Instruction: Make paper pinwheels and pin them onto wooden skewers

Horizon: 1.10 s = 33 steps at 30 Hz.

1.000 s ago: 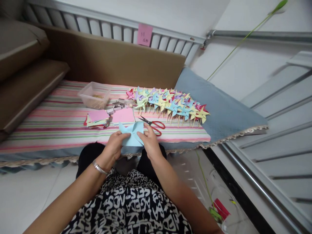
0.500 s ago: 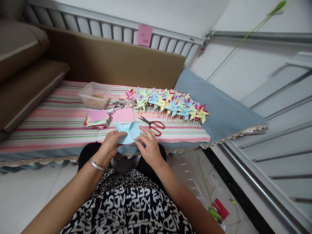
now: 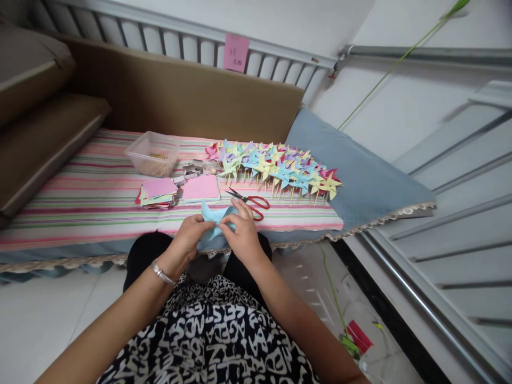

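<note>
A light blue paper pinwheel (image 3: 212, 213) with curled blades is held between both hands above the front edge of the bed. My left hand (image 3: 192, 233) pinches its left side, thumb on top. My right hand (image 3: 242, 229) grips the right side with thumb and index finger near the middle; the fingers hide part of the paper. Just beyond the right fingertips lie red-handled scissors (image 3: 250, 202). A stack of pink paper squares (image 3: 201, 189) sits behind the blue paper, with a mixed coloured paper pile (image 3: 158, 193) to its left.
Many finished pinwheels (image 3: 276, 168) on sticks stand grouped at the right. A clear plastic box (image 3: 152, 154) holds thin sticks, near small open boxes (image 3: 193, 169). Cardboard (image 3: 180, 98) leans along the back; packages (image 3: 48, 144) lie at far left.
Both hands have come closer together, the left one shifting right. The blue paper's blades are drawn further inward toward its middle.
</note>
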Tool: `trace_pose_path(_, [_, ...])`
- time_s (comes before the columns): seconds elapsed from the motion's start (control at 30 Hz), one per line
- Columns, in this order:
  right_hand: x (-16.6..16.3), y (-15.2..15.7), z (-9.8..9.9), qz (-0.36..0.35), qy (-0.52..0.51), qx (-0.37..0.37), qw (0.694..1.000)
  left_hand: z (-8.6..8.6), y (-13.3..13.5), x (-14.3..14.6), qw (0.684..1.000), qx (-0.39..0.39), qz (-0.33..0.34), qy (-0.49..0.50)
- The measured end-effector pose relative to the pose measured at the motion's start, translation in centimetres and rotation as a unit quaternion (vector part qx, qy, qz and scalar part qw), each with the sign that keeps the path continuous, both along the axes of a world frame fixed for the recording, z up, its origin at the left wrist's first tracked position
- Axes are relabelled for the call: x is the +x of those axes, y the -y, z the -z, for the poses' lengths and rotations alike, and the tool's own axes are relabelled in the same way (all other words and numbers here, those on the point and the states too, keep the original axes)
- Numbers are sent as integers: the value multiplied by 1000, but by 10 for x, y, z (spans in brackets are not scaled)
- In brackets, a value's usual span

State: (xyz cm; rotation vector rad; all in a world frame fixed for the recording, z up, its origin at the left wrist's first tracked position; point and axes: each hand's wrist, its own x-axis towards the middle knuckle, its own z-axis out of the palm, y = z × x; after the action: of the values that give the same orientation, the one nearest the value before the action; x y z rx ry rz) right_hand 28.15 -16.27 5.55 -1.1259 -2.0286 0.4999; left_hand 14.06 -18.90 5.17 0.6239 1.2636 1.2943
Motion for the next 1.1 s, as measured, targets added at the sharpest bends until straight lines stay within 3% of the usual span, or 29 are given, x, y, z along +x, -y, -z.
trace_pose_path(0.53, [-3,-2,0,24,3,-43,999,-4,2,0,999,10,19,34])
trace_pose_path(0.67, [0,-3,-10,21,8,-37,999,-3,0,-4,1000,-4,10,-2])
trace_pose_path(0.77, [5,-7,-23,-15,19,-30,999,-3,-1,-9,997,-24,45,-49])
trace_pose_path(0.93, [5,-16,-33,-103,48,-132,985,-7,-1,-11,989,-22,121,-86])
trace_pose_path(1.1, [0,-21,-30,-113,63,-184,974,-8,-2,-10,984,-11,129,-126])
